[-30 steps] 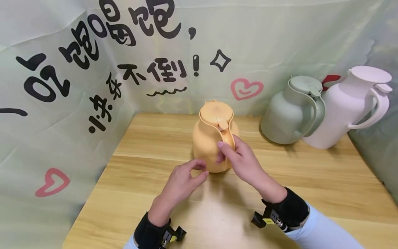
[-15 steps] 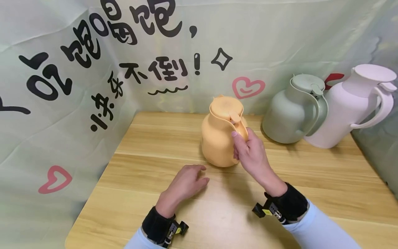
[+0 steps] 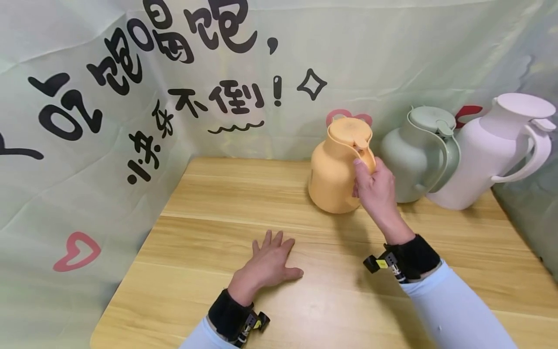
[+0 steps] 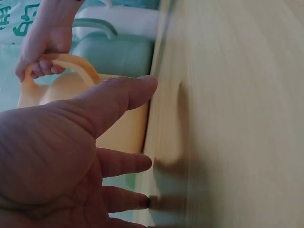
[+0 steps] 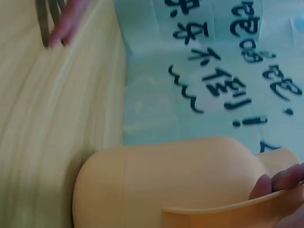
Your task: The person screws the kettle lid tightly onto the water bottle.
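A squat orange thermos jug (image 3: 332, 177) with a round lid stands upright toward the back of the table, right of centre. My right hand (image 3: 377, 189) grips its handle, thumb on top near the lid lever. In the left wrist view the fingers of that hand (image 4: 47, 66) wrap round the handle's upper part. My left hand (image 3: 271, 264) is spread palm down low over the wooden table, apart from the jug, and holds nothing. The right wrist view shows the jug's body (image 5: 175, 171) from the side, its base close to the tabletop.
A grey-green jug (image 3: 398, 155) stands just right of the orange one, partly covered by it and my right hand. Beyond it is a taller pale lilac jug (image 3: 479, 150). A printed cloth backdrop (image 3: 244, 140) rises along the table's back and sides.
My right hand has carried the orange thermos jug right and back, close to the grey-green jug. My left hand has come away from the jug's base and spread its fingers.
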`<state>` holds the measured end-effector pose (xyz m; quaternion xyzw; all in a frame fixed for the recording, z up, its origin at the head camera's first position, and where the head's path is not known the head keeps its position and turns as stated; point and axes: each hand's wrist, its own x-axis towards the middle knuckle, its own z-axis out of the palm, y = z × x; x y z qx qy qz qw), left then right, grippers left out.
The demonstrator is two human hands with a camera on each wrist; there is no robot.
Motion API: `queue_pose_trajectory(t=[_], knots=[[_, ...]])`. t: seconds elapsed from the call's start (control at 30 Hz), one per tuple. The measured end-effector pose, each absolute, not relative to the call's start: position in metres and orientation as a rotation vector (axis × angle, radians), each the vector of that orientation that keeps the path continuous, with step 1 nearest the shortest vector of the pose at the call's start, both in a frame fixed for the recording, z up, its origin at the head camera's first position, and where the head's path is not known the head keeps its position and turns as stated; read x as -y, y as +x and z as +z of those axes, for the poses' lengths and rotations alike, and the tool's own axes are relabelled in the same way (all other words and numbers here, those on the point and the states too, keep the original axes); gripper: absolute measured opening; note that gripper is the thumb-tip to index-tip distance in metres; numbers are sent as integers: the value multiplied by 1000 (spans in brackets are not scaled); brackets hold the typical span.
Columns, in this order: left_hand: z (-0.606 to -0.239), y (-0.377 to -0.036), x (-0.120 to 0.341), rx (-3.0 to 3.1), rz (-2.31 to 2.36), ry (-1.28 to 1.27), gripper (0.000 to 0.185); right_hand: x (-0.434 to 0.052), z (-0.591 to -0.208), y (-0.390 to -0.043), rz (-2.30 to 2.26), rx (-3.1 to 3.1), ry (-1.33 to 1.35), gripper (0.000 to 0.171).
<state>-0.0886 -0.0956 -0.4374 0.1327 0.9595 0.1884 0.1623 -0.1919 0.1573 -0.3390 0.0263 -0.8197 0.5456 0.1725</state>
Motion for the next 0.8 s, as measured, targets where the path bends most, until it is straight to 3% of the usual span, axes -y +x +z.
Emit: queue_pose_trajectory(t=[0.37,0.8], knots=[[-436,-88,92,-2764,481,379,82,-175,-339,-226,1444,2343,21,42],[-437,-90,91,-2762,469,368,81,-179,-339,-239,1481,2346,17,42]])
